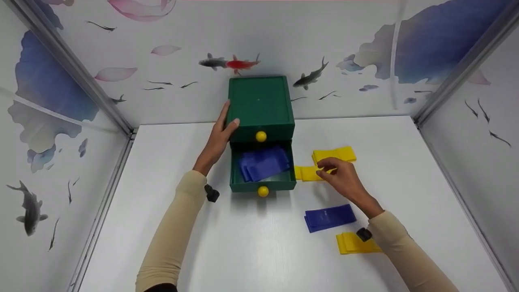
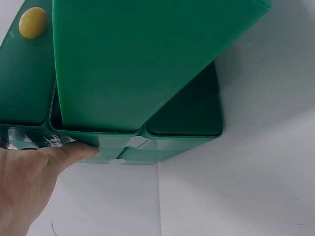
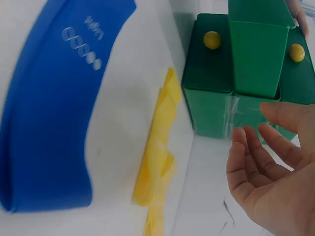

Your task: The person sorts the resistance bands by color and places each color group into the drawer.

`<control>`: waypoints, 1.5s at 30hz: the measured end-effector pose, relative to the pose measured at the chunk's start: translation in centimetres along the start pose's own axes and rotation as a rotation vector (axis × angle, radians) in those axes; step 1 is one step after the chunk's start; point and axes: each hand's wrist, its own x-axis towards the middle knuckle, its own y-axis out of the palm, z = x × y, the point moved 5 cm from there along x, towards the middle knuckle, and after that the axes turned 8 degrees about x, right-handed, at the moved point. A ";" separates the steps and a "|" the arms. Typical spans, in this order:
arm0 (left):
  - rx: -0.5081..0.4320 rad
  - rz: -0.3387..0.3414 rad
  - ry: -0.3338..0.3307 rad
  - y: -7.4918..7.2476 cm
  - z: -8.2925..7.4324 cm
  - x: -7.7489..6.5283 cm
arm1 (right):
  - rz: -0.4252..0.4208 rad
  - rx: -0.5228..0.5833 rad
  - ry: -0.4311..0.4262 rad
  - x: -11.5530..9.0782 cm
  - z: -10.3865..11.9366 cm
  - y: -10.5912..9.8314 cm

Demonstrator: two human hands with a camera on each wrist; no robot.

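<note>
A green drawer cabinet [image 1: 261, 101] with yellow knobs stands against the back wall. One of its drawers [image 1: 243, 186] is pulled out and holds folded blue resistance bands [image 1: 265, 164]. My left hand [image 1: 215, 142] rests against the cabinet's left side, the thumb near its front upper edge. My right hand [image 1: 344, 180], fingers loosely bent and holding nothing, hovers right of the drawer, over a folded yellow band [image 1: 309, 173]. Just behind lies another yellow band [image 1: 340, 153]. In the right wrist view, a gap shows between the thumb and fingers.
Nearer the front on the white table [image 1: 251, 243] lie a folded blue band [image 1: 330, 217] and another yellow band [image 1: 352, 243], partly under the right forearm. Patterned wall panels [image 1: 182, 40] enclose the table at the back and both sides.
</note>
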 end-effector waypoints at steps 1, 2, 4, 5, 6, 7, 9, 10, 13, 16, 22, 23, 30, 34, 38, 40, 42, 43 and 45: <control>-0.004 0.002 0.002 0.0 0.0 0.0 | 0.005 -0.006 0.005 -0.3 -0.3 -0.2; -0.006 0.002 0.002 0.0 0.0 0.0 | 0.010 -0.013 0.010 -0.6 -0.6 -0.4; -0.015 0.003 0.002 0.0 0.0 0.0 | 0.024 -0.027 0.024 -1.3 -1.3 -0.7; -0.012 0.003 0.000 0.0 0.0 0.0 | 0.033 -0.030 0.029 -1.6 -1.5 -0.9; -0.008 0.002 -0.001 0.0 0.0 0.0 | 0.041 -0.033 0.034 -1.9 -1.8 -1.1; -0.005 0.001 -0.003 0.0 0.0 0.0 | 0.048 -0.037 0.038 -2.2 -2.1 -1.2; 0.001 0.003 -0.005 0.0 0.0 0.0 | 0.055 -0.046 0.042 -2.9 -2.5 -1.5; 0.004 0.004 -0.004 0.0 0.0 0.1 | 0.059 -0.051 0.042 -3.2 -2.8 -1.7; 0.013 0.002 -0.006 0.0 0.1 0.2 | 0.071 -0.068 0.046 -4.3 -3.4 -1.9; 0.015 -0.003 -0.007 -0.1 0.1 0.1 | 0.088 -0.090 0.053 -5.3 -4.1 -2.0; 0.016 -0.005 -0.010 -0.1 0.0 0.0 | 0.133 -0.116 0.049 -7.2 -5.2 -2.2; 0.015 -0.004 -0.009 -0.1 0.0 0.0 | 0.140 -0.122 0.040 -7.5 -5.4 -2.2; 0.008 0.001 -0.013 0.0 -0.1 0.1 | 0.195 -0.190 0.022 -9.0 -6.2 -2.8; -0.003 0.007 -0.014 0.0 -0.1 0.1 | 0.229 -0.214 0.053 -9.4 -6.7 -3.2; -0.005 0.006 -0.006 0.0 -0.2 0.2 | 0.245 -0.219 0.050 -9.5 -6.8 -3.4; 0.003 0.006 0.001 0.0 -0.2 0.2 | 0.244 -0.218 0.058 -9.6 -6.8 -3.5; 0.016 0.003 0.009 0.0 -0.2 0.2 | 0.247 -0.216 0.075 -9.6 -6.9 -3.5; 0.019 0.000 0.010 -0.1 -0.2 0.1 | 0.248 -0.215 0.088 -9.6 -7.0 -3.5; 0.021 -0.004 0.008 -0.2 0.1 0.0 | 0.252 -0.219 0.118 -9.6 -7.1 -3.4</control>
